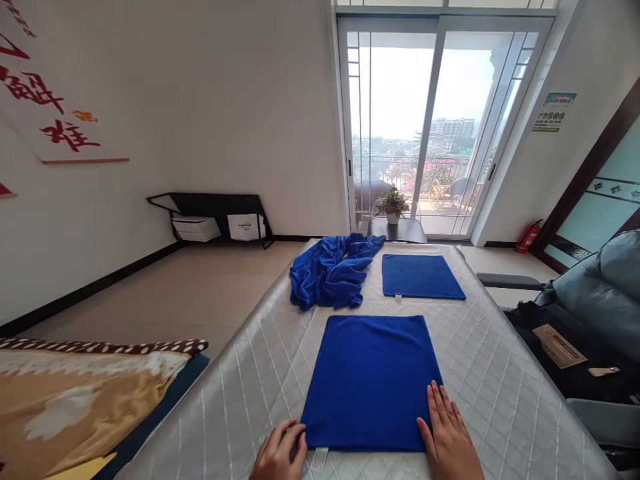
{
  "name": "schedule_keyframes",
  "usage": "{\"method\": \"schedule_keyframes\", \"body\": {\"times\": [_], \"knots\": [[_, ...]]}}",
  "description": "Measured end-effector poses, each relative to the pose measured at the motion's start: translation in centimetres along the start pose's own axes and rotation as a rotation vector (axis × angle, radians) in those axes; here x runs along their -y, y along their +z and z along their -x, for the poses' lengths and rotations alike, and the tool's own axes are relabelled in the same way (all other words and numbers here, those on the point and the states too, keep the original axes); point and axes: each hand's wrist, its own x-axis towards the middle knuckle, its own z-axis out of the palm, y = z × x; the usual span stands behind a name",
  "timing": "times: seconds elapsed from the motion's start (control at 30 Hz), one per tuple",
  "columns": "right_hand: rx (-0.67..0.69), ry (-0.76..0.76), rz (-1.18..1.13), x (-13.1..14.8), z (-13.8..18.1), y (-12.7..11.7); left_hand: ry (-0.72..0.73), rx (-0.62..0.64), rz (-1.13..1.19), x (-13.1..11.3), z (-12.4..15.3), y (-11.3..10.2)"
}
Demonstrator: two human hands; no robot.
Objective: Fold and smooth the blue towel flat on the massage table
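A blue towel (370,380) lies spread flat and square on the quilted grey mattress (500,387) right in front of me. My left hand (280,453) is at its near left corner, fingers curled and pinching the towel's edge beside a white label (319,460). My right hand (450,437) lies flat on the near right corner, fingers stretched out and together. Farther back, a smaller folded blue towel (421,276) lies flat, and a crumpled heap of blue towels (333,270) sits to its left.
A patterned brown and cream blanket (75,400) lies at the left. Grey cushions and a dark seat (590,320) stand at the right. Beyond the mattress are a small table with a potted plant (393,203), glass balcony doors (430,127) and a black shelf (215,217).
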Motion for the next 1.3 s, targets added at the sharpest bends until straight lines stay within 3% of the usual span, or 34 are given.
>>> {"method": "schedule_keyframes", "body": {"times": [0.07,0.17,0.33,0.43,0.53,0.9,1.17,1.3], "knots": [[0.056,0.020,0.043,0.0,0.3,0.4,0.055,-0.033,-0.087,-1.7,-0.9,0.2],[0.128,0.074,0.079,0.2,0.4,0.5,0.190,-0.037,-0.094,-7.0,-2.4,1.5],[0.182,0.061,0.090,-0.1,0.3,1.0,0.589,0.171,-0.050,-16.6,-3.9,5.9],[0.194,0.023,0.068,-1.3,0.3,2.1,0.625,0.284,-0.081,-18.2,-4.0,7.8],[0.195,0.001,0.043,-2.4,0.4,3.0,0.512,0.299,-0.126,-16.4,-3.8,8.5],[0.215,0.034,0.018,-2.3,0.3,2.6,0.117,0.100,-0.320,-3.6,0.8,7.1],[0.328,0.099,0.049,-1.2,0.1,0.6,0.051,0.202,-0.267,-0.7,2.1,6.2],[0.380,0.125,0.117,-0.3,-1.5,-1.7,0.104,0.164,-0.278,1.1,2.6,6.0]]}}
